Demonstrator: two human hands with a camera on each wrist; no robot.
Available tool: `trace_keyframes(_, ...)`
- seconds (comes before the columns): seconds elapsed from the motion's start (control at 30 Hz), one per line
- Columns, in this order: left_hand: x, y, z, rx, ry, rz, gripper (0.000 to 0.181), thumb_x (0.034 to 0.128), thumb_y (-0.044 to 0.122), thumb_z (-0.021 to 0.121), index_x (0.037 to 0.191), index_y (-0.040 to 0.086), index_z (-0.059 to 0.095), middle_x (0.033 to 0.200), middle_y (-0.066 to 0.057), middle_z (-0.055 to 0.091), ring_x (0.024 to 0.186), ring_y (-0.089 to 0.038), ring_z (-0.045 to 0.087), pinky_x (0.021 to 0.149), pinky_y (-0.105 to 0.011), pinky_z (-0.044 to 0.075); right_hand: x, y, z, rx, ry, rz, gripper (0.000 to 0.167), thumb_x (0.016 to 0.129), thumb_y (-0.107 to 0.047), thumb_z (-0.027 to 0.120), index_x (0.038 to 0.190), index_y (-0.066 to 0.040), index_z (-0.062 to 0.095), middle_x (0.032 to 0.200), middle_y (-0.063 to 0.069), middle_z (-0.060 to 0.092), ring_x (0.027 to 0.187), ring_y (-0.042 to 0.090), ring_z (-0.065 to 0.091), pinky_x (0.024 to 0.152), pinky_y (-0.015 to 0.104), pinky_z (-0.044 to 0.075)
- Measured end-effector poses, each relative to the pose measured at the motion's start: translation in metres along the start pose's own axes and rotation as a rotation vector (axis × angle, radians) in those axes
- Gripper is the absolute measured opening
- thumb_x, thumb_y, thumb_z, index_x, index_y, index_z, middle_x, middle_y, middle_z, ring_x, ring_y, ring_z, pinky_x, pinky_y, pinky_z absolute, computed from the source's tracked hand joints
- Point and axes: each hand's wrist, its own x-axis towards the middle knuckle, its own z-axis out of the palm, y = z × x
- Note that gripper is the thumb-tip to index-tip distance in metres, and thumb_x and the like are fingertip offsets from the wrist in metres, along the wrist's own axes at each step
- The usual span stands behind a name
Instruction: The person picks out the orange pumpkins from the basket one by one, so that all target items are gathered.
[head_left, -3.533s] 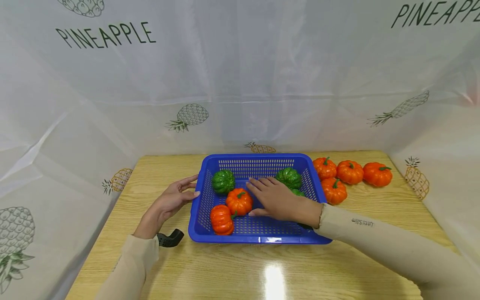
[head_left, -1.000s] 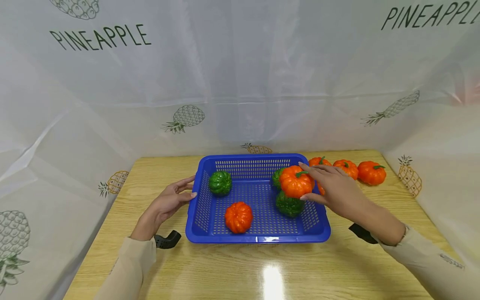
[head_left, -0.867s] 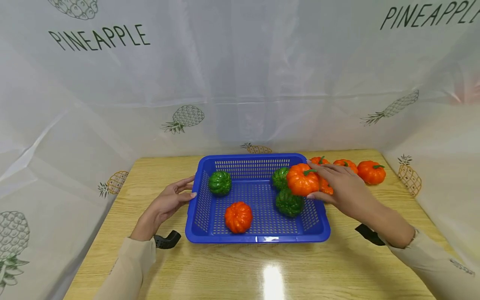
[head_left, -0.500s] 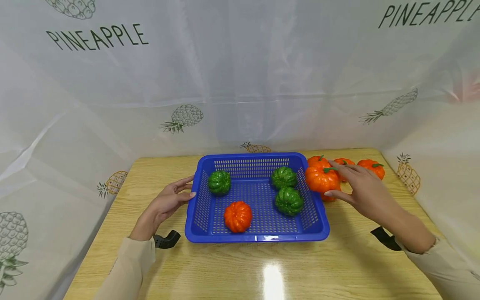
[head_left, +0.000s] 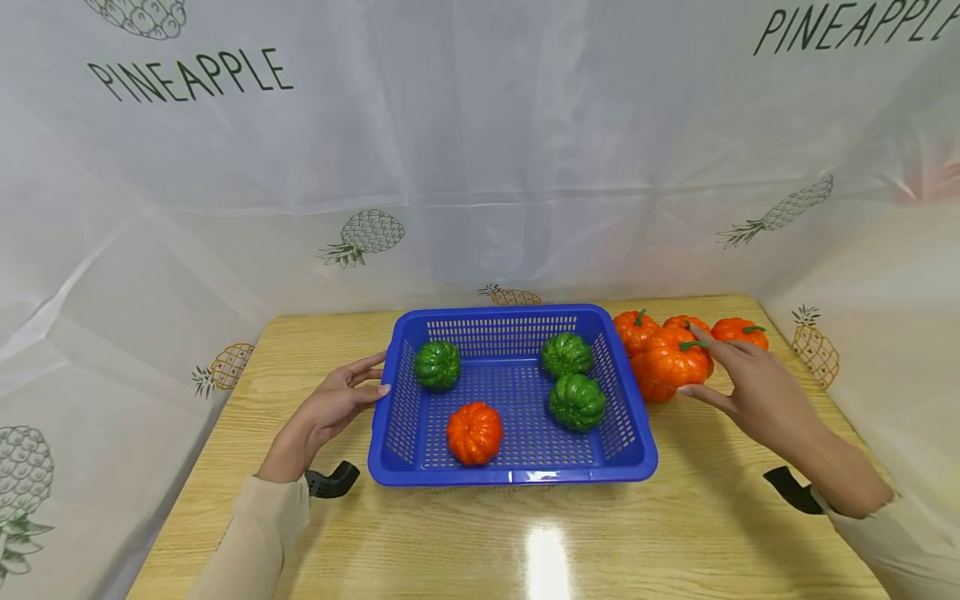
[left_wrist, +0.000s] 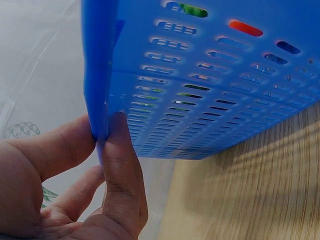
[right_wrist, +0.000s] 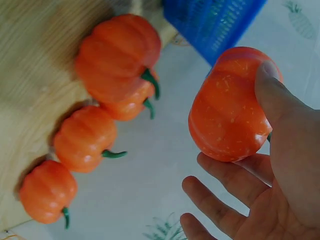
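My right hand (head_left: 776, 404) holds an orange pumpkin (head_left: 675, 358) by thumb and fingers, with its green stem toward the palm. In the right wrist view this pumpkin (right_wrist: 230, 107) is raised, apart from those on the table. My left hand (head_left: 337, 408) pinches the left rim of a blue perforated basket (head_left: 513, 477); the left wrist view shows thumb and fingers on either side of the rim (left_wrist: 97, 95). Inside the basket sit one orange pumpkin (head_left: 475, 433) at the front and three green pumpkins, one at left (head_left: 437, 365), two at right (head_left: 577, 402).
Several orange pumpkins stand on the wooden table (head_left: 450, 542) right of the basket: one at the back beside it (head_left: 635, 330), one farthest right (head_left: 738, 331), others partly hidden behind the held one. A white pineapple-print sheet (head_left: 480, 167) hangs behind the table.
The right hand reached into the basket earlier, then lifted an orange pumpkin out and carried it rightward past the right wall. The left hand stays at the left rim.
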Motion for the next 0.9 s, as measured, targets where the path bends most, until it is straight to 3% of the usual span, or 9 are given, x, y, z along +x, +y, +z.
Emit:
trace_keyframes(0.2,0.0,0.0,0.0,-0.005,0.001,0.001,0.071,0.1058,0.0,0.059,0.168,0.003,0.024,0.151,-0.027,0.042,0.101,-0.008,0.068,0.094,-0.026,0.058,-0.009,0.015,0.004,-0.003,0.014,0.036,0.091,0.086,-0.029,0.088,0.161,-0.003,0.043,0.128,0.038,0.065,0.114,0.061,0.057,0.095,0.075,0.043)
trace_keyframes(0.43,0.0,0.001,0.0,-0.003,0.01,-0.005,0.071,0.1058,0.0,0.059,0.168,0.003,0.024,0.147,-0.024,0.044,0.099,-0.009,0.068,0.093,-0.025,0.058,-0.019,0.035,0.009,-0.028,0.037,0.05,0.087,0.085,-0.031,0.089,0.155,0.001,0.048,0.112,0.035,0.07,0.091,0.051,0.063,0.075,0.066,0.05)
trace_keyframes(0.6,0.0,0.001,0.0,0.005,0.013,-0.007,0.071,0.1057,0.0,0.059,0.168,0.004,0.024,0.145,-0.023,0.045,0.099,-0.009,0.068,0.093,-0.026,0.058,-0.027,0.047,0.014,-0.042,0.033,0.066,0.083,0.087,-0.034,0.087,0.152,0.004,0.051,0.102,0.035,0.071,0.086,0.051,0.063,0.068,0.065,0.05)
trace_keyframes(0.8,0.0,0.001,0.0,0.006,0.017,-0.012,0.072,0.1055,0.0,0.059,0.168,0.004,0.025,0.148,-0.024,0.044,0.1,-0.009,0.068,0.094,-0.026,0.058,-0.034,0.056,0.021,-0.046,0.023,0.098,0.086,0.087,-0.035,0.087,0.154,0.002,0.049,0.116,0.042,0.066,0.094,0.061,0.061,0.069,0.07,0.051)
trace_keyframes(0.9,0.0,0.0,0.001,0.003,0.015,-0.013,0.072,0.1056,0.0,0.059,0.168,0.004,0.025,0.149,-0.025,0.044,0.1,-0.009,0.068,0.094,-0.027,0.057,-0.037,0.06,0.025,-0.052,0.024,0.104,0.087,0.087,-0.037,0.087,0.155,0.002,0.048,0.115,0.043,0.066,0.092,0.062,0.062,0.064,0.069,0.052)
